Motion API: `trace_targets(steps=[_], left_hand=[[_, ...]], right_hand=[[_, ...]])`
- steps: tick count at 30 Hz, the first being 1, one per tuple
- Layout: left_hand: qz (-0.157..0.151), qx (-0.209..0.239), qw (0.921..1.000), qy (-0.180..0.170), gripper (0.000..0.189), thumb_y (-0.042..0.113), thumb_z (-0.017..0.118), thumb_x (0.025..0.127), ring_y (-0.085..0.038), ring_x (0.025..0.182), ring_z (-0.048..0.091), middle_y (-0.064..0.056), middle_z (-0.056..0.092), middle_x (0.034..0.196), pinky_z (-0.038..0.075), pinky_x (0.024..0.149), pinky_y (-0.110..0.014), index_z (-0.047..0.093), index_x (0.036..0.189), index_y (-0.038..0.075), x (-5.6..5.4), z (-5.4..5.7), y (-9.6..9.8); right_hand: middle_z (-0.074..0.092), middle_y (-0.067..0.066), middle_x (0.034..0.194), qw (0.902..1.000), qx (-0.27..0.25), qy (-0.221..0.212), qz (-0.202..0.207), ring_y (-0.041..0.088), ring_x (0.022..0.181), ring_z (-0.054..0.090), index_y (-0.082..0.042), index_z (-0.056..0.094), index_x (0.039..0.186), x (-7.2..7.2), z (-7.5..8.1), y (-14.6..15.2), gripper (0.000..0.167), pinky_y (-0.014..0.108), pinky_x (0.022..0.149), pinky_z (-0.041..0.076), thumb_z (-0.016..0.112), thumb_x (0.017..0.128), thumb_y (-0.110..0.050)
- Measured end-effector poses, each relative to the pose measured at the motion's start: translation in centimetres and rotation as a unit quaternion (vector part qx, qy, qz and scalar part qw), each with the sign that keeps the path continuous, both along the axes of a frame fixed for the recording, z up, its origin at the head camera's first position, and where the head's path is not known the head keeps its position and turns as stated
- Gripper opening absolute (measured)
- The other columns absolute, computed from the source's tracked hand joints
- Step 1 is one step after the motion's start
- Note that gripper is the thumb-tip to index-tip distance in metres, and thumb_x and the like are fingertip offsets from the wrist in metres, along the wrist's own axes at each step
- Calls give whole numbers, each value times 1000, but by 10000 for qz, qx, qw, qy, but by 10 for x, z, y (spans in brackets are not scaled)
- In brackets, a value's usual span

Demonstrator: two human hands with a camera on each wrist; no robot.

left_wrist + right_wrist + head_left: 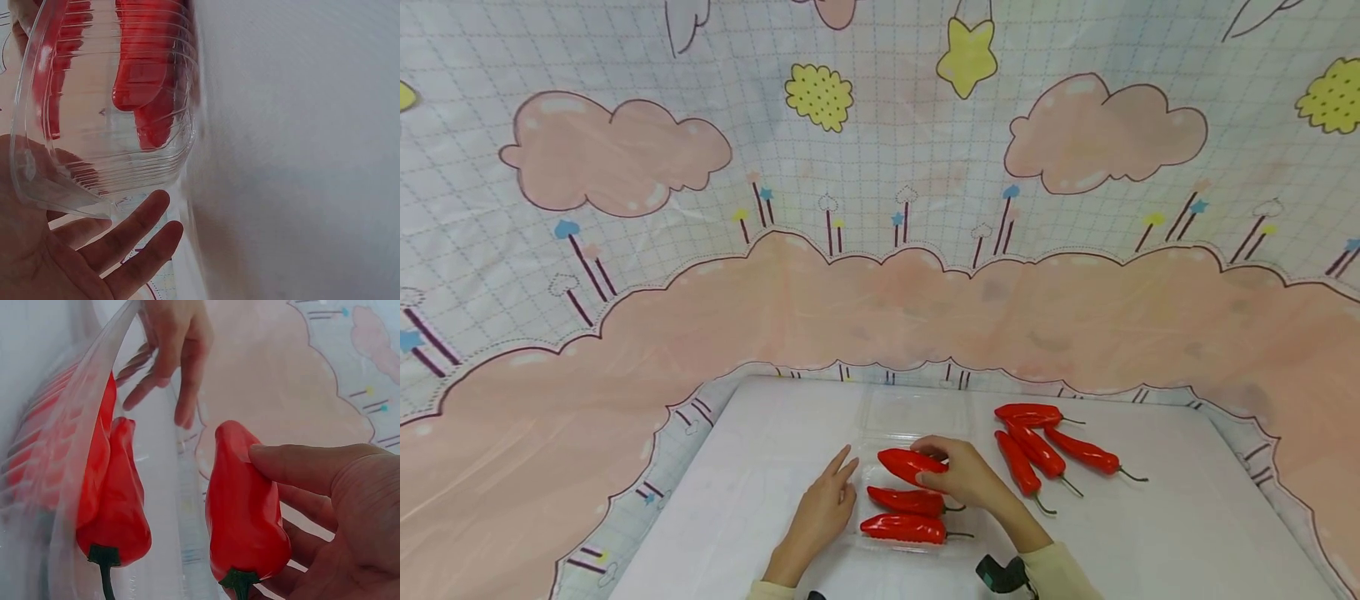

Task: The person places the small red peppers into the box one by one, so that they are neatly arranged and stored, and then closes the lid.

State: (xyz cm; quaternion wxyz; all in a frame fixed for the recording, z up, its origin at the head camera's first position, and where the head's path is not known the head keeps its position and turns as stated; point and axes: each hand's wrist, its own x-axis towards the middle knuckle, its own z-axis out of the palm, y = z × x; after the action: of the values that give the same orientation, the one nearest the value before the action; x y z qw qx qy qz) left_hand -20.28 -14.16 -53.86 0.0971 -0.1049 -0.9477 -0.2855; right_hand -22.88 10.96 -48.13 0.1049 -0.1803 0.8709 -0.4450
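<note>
My right hand [961, 472] grips a red chili pepper [240, 506] between thumb and fingers, its green stem toward the wrist. In the head view this pepper is over the far part of a clear plastic box [150, 178]. Two more red peppers [910, 501] [904, 528] lie side by side in the near part, stems pointing right. My left hand [822, 510] is at the box's left side, fingers extended and spread, close to the clear wall in the left wrist view. It holds nothing.
The box's clear lid [916, 412] lies folded back on its far side. Several loose red peppers [1037, 452] lie on the white table [1157, 525] to the right. A patterned cloth [880, 312] hangs behind the table. A dark device [1002, 573] is by the right sleeve.
</note>
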Motion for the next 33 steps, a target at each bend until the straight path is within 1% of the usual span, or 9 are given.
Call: trace_targets(steps=[4,8,11,14,15,18,22,28,33], left_hand=[[16,-54,10000,27,40,9,59,92,-12,85,61,-11,48,150,56,76,-31,61,132,4,-1,0,0],[-43,-12,10000,-13,40,8,59,92,-9,76,57,-12,47,150,51,67,-23,61,132,3,-1,0,0],[-59,0,10000,-16,40,8,59,92,-9,75,56,-13,47,150,50,65,-22,61,132,3,0,1,0],[-16,0,10000,-53,41,10,59,92,-13,85,63,-11,47,151,57,74,-28,61,133,4,0,2,0],[-6,1,10000,-46,41,10,60,92,-16,91,66,-11,47,151,58,78,-31,61,133,4,1,3,0],[21,25,10000,-93,42,11,59,92,-18,95,67,-10,46,152,58,81,-35,60,133,5,1,4,1],[-33,4,9999,-113,41,10,59,92,-12,82,61,-12,46,151,57,74,-31,60,133,4,1,3,1],[-51,-74,9999,-59,41,9,59,92,-12,83,60,-12,47,151,57,75,-32,60,133,3,1,1,1],[-24,-6,10000,-90,41,8,59,92,-9,78,57,-11,47,151,55,70,-25,60,133,4,1,2,0]], right_hand=[[67,8,119,10000,32,-2,36,24,105,60,-16,64,126,-4,-1,-2,43,41,84,58,76,84,-19],[67,8,119,10000,85,-35,23,25,106,61,-15,64,126,-6,-2,-5,43,41,84,58,76,84,-18],[67,8,119,9999,98,-17,39,25,106,61,-15,64,126,-7,-2,-7,44,41,84,58,76,84,-18],[68,7,119,9999,74,25,78,25,106,61,-15,64,126,-8,0,-11,44,40,84,58,76,84,-19],[68,7,119,9999,71,45,106,24,106,61,-16,64,127,-8,0,-12,45,40,84,58,76,84,-20],[68,6,120,9998,79,62,200,23,106,62,-17,64,127,-10,1,-15,45,38,84,58,77,84,-21],[68,6,121,9995,122,11,308,23,106,62,-15,64,128,-12,-2,-18,45,39,86,58,76,85,-20],[67,8,122,9991,227,-78,343,25,107,62,-15,64,126,-15,-11,-20,45,40,84,58,77,83,-17],[67,9,120,9989,346,-90,315,24,105,62,-16,65,125,-18,-18,-22,42,42,84,58,76,84,-15]])
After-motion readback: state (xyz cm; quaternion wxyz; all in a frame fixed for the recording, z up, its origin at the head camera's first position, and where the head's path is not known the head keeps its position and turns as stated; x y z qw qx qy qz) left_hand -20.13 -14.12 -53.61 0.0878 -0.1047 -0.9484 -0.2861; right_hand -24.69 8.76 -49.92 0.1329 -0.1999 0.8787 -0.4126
